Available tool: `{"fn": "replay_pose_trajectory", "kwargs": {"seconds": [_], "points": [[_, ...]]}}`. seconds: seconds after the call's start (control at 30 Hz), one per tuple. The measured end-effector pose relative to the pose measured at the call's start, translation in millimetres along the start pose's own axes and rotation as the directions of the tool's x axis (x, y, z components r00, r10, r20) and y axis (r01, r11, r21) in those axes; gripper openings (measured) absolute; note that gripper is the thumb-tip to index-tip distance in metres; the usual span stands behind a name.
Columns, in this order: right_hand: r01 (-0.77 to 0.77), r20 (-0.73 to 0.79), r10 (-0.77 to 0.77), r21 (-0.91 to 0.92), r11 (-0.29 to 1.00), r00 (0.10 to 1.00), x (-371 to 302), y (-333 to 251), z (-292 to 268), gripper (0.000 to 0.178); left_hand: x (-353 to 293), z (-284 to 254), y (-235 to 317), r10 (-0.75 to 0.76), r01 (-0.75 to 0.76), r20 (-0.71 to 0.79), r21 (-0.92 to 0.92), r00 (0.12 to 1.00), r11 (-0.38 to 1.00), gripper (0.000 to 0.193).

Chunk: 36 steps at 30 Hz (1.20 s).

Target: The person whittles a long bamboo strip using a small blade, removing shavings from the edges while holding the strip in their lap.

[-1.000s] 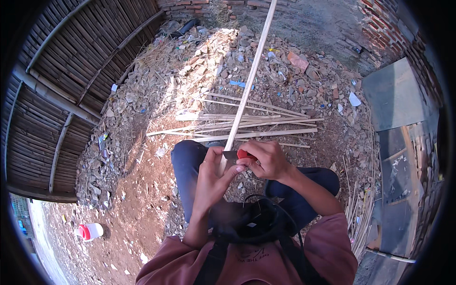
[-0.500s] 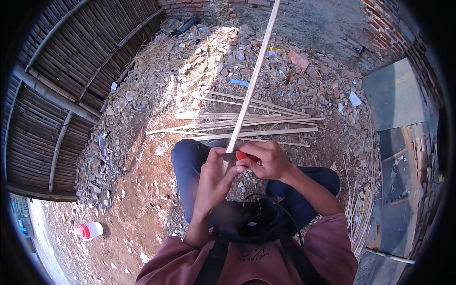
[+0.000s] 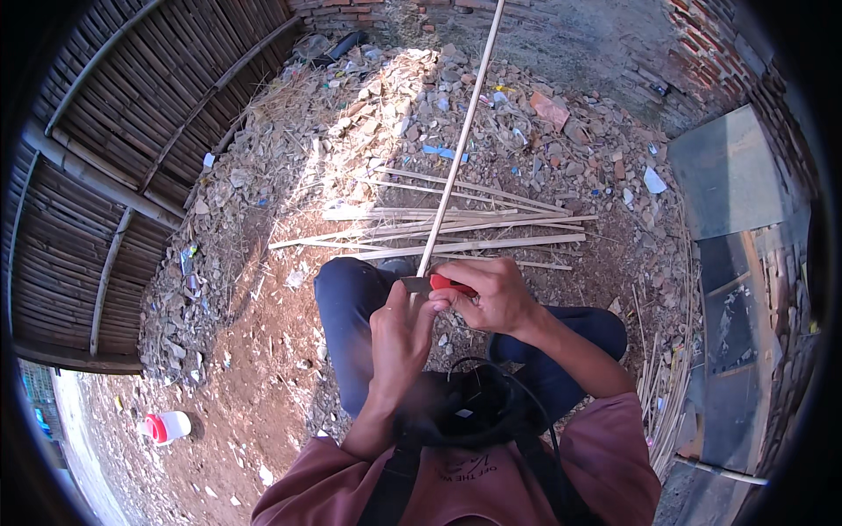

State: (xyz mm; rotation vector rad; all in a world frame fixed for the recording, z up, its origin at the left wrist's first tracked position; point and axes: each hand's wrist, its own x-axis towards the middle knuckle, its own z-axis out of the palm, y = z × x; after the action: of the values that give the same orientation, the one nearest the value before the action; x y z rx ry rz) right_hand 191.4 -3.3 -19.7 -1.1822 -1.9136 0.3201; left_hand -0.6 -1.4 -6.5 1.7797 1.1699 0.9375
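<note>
A long, thin, pale strip that looks like bamboo (image 3: 459, 145) runs from my hands up and away past the top of the view. My left hand (image 3: 396, 337) is closed around its near end, thumb raised against the knife. In my right hand (image 3: 502, 298) is a red-handled knife (image 3: 449, 283). Its dark, flat blade lies across the strip, just beyond my left fingers. The fingertips of both hands nearly meet below the blade. More pale strips (image 3: 491, 245) lie in a loose, crisscrossed pile on the ground beyond my knees.
Rubble and broken brick (image 3: 368, 114) cover the ground ahead, up to a brick wall (image 3: 605, 53). A bamboo-slat wall (image 3: 114, 114) stands at left. A white container with a red lid (image 3: 175, 425) sits at lower left. Flat panels (image 3: 732, 175) and thin sticks (image 3: 662, 394) lie at right.
The strip looks narrower, as if turned on its long axis, and its far end has swung slightly left. My left thumb and the knife blade have shifted slightly left and away.
</note>
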Motion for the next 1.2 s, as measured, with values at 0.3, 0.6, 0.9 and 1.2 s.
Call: {"fn": "replay_pose_trajectory", "kwargs": {"seconds": [0.3, 0.6, 0.9, 1.2], "points": [[-0.018, -0.068, 0.013, -0.066, 0.998, 0.998, 0, -9, 4, 0.025, 1, 3, -5, 0.014, -0.015, -0.048, -0.021, 0.999, 1.0, 0.02], [-0.087, -0.105, 0.072, -0.142, 0.986, 0.992, -1, -15, 8, 0.028, 3, 8, -12, -0.088, 0.077, -0.068, -0.147, 0.994, 0.986, 0.019], [-0.146, -0.155, 0.111, -0.238, 0.96, 0.982, -2, -16, 10, 0.026, 10, 11, -27, -0.108, 0.081, -0.118, -0.214, 0.987, 0.973, 0.031], [-0.138, -0.184, 0.083, -0.308, 0.941, 0.979, -1, -20, 6, 0.025, 13, 8, -19, -0.144, 0.133, -0.087, -0.116, 0.986, 0.984, 0.03]]}}
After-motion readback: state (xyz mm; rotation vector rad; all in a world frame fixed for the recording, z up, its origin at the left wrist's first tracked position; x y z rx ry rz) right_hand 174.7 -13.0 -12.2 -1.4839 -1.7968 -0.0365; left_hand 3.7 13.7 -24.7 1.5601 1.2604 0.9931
